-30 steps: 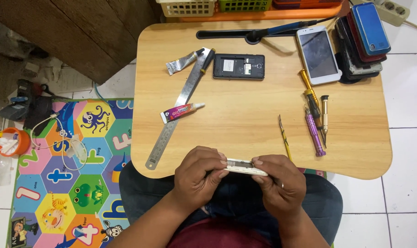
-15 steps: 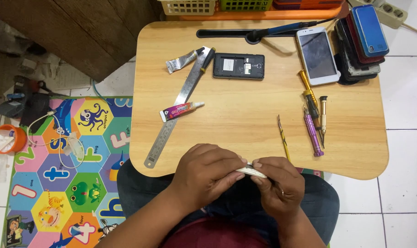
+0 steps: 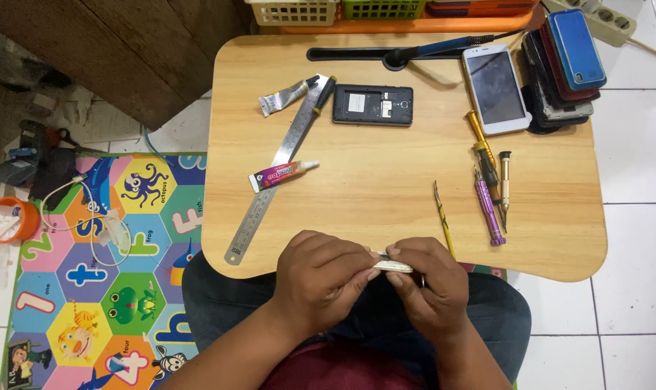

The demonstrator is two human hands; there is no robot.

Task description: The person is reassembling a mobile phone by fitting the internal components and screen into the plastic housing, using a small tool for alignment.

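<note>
A thin, flat white piece [image 3: 393, 264] is gripped at the near edge of a small wooden table [image 3: 385, 195], just above the lap. It is pinched from both ends: the fingers of the left hand [image 3: 320, 278] are curled closed over its left end, and the fingers of the right hand [image 3: 429, 285] are closed on its right end, so that only a short pale strip is seen between them. What the piece is made of cannot be told.

The table top is a smooth, light wood grain with rounded corners. A long steel ruler [image 3: 277, 170] is laid slantwise across its left half, and a small pink glue tube [image 3: 281, 173] with a white nozzle is laid across it. A crumpled silver tube [image 3: 284, 95] is seen near the ruler's far end. A black phone with its back removed [image 3: 372, 105] is placed beyond, and a white phone [image 3: 495, 88] lies face up to the right, beside a stack of dark phones [image 3: 562, 65] topped by a blue case. Slim screwdrivers [image 3: 487, 188], yellow, purple and metal-handled, are laid side by side, and a thin yellow tool [image 3: 443, 217] lies nearer the right hand.

A colourful foam play mat [image 3: 89, 282] of hexagons covers the floor at the left.
</note>
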